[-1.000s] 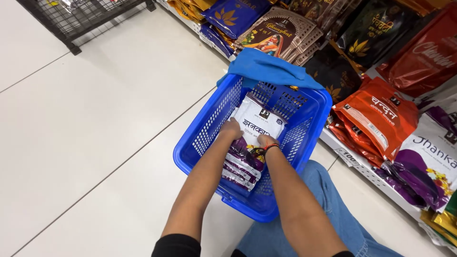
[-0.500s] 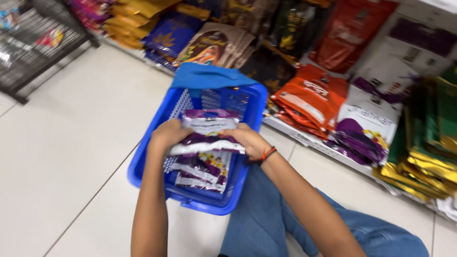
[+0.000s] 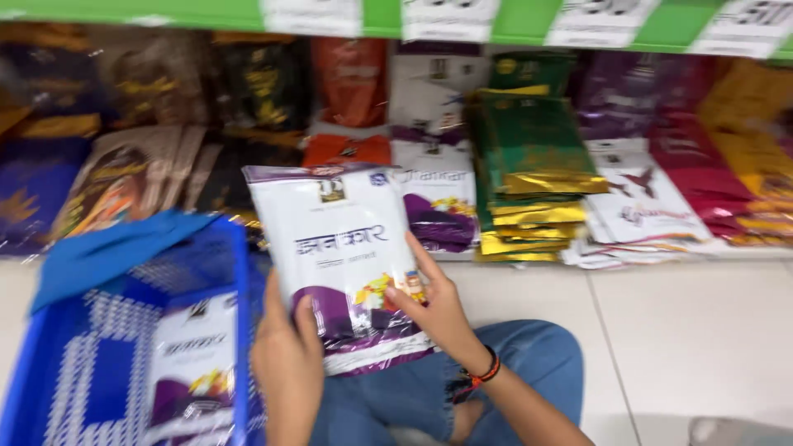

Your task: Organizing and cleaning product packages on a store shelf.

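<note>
Left hand (image 3: 287, 363) and right hand (image 3: 434, 306) clasp 1 white-and-purple packet (image 3: 343, 256) by its lower edges, upright, facing the shelf (image 3: 529, 18).

White-and-purple packet (image 3: 343, 260), blue mesh basket (image 3: 99, 363), green-and-gold packet stack (image 3: 533, 177), green shelf edge (image 3: 198, 15)

A white pouch (image 3: 343, 264) with a purple bottom band and a small printed food picture stands upright, slightly tilted, its front facing the camera, just right of the blue basket (image 3: 124, 363).
</note>
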